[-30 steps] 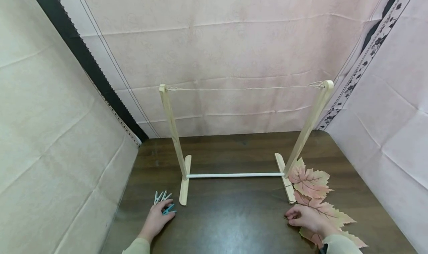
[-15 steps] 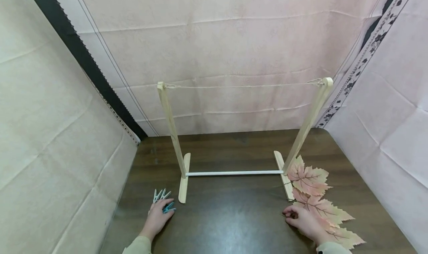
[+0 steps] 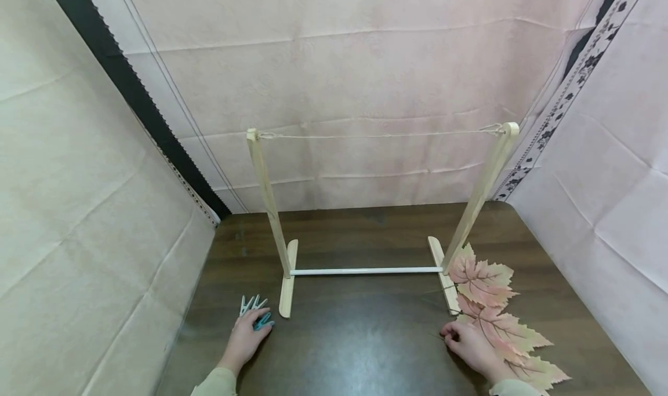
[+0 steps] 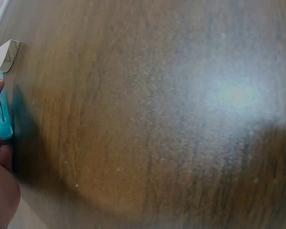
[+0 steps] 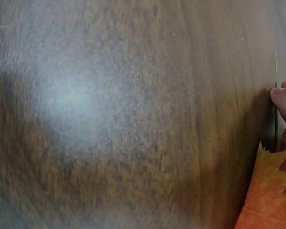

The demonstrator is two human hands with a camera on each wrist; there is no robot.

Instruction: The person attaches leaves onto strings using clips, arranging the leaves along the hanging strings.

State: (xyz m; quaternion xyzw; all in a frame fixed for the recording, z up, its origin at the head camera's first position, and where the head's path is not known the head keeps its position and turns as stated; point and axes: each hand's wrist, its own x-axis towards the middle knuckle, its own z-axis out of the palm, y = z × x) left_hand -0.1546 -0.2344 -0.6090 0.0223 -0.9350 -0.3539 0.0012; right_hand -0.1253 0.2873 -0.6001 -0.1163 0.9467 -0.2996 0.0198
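Observation:
At the left of the table, my left hand (image 3: 245,335) pinches a blue clothespin (image 3: 262,320) between thumb and fingers; its turquoise side (image 4: 4,117) shows in the left wrist view. Several pale clothespins (image 3: 253,304) lie just beyond the fingers. On the right, my right hand (image 3: 475,349) pinches a thin leaf stem (image 5: 275,67) between thumb and fingertips. The lowest artificial maple leaf (image 3: 540,373) is partly hidden behind that hand, and its orange edge (image 5: 267,191) appears in the right wrist view. Two more pink-and-yellow leaves (image 3: 482,283) overlap above it.
A wooden stand with two uprights (image 3: 270,204) is in the middle, joined low by a white rod (image 3: 365,271). A string (image 3: 376,136) runs between the upright tops. The brown table (image 3: 360,338) is bordered by hanging pale cloth (image 3: 365,83) on three sides.
My right hand has moved slightly left and lifted the lowest leaf's stem, shifting that leaf. The left hand stays nearly still with the blue clothespin, which has turned slightly.

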